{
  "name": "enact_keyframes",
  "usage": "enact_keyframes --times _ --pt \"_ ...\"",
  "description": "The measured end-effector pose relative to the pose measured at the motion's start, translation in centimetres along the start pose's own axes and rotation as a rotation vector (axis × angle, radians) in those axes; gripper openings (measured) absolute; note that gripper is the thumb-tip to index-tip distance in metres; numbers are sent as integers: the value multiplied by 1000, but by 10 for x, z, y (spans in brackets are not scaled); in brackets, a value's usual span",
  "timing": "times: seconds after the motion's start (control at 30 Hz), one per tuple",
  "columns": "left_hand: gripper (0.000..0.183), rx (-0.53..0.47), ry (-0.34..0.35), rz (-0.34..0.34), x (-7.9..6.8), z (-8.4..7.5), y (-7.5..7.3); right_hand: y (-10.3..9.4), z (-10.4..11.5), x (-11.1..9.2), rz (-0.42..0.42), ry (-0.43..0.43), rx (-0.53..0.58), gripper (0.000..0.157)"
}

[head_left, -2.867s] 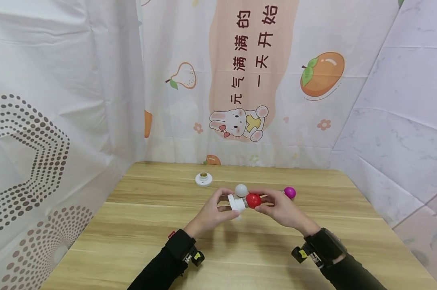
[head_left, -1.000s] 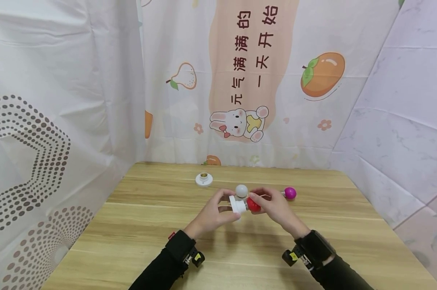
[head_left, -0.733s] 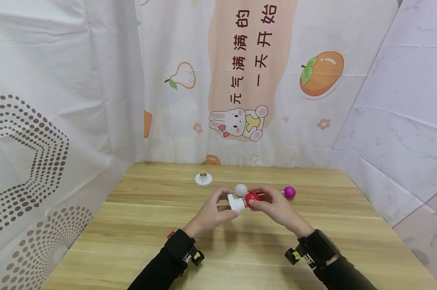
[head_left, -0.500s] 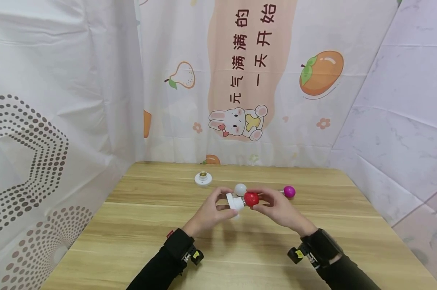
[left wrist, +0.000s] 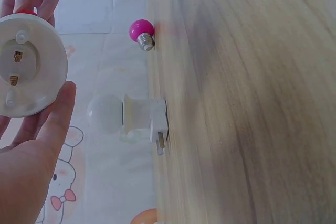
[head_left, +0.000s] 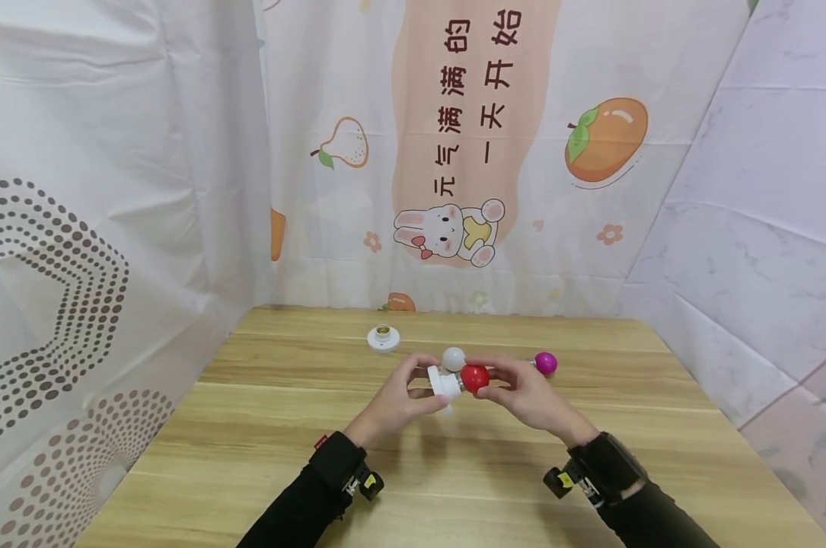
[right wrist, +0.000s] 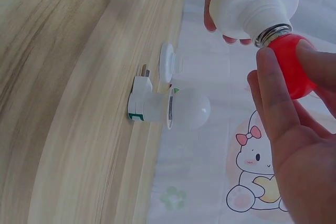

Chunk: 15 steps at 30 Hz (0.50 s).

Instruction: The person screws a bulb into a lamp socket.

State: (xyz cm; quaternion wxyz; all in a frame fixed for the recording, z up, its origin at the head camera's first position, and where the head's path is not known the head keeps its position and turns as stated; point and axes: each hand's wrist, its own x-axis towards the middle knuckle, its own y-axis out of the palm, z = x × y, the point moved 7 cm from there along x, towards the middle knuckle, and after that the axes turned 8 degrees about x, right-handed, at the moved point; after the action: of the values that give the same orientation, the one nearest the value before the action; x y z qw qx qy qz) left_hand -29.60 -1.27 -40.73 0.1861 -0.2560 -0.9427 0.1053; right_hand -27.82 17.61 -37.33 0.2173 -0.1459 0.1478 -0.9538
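My left hand (head_left: 393,405) grips a white round lamp holder (head_left: 445,383) by its flange, raised above the table. In the left wrist view the underside of that lamp holder (left wrist: 50,85) shows two brass contacts. My right hand (head_left: 534,396) holds a red light bulb (head_left: 475,378) between thumb and fingers. At the mouth of the lamp holder, the screw base of the red bulb (right wrist: 294,69) sits partly inside, with some metal thread showing in the right wrist view.
Behind the hands, a white bulb (head_left: 454,358) stands in a plug-in socket (right wrist: 140,100) on the wooden table (head_left: 282,426). Further back lies a second white lamp holder (head_left: 383,338). A magenta bulb (head_left: 546,363) lies to the right. Printed curtains surround the table.
My right hand has turned back and forth around the red bulb, its fingers shifting their hold on it. My left hand and the lamp holder stay nearly still.
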Motion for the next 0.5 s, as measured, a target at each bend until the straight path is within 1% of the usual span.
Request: enact_keyframes --times 0.37,0.5 --pt "51 2 1 -2 -2 0 0 1 -2 0 2 35 0 50" --pt "54 -5 11 4 -2 -1 0 2 -4 0 0 44 53 49"
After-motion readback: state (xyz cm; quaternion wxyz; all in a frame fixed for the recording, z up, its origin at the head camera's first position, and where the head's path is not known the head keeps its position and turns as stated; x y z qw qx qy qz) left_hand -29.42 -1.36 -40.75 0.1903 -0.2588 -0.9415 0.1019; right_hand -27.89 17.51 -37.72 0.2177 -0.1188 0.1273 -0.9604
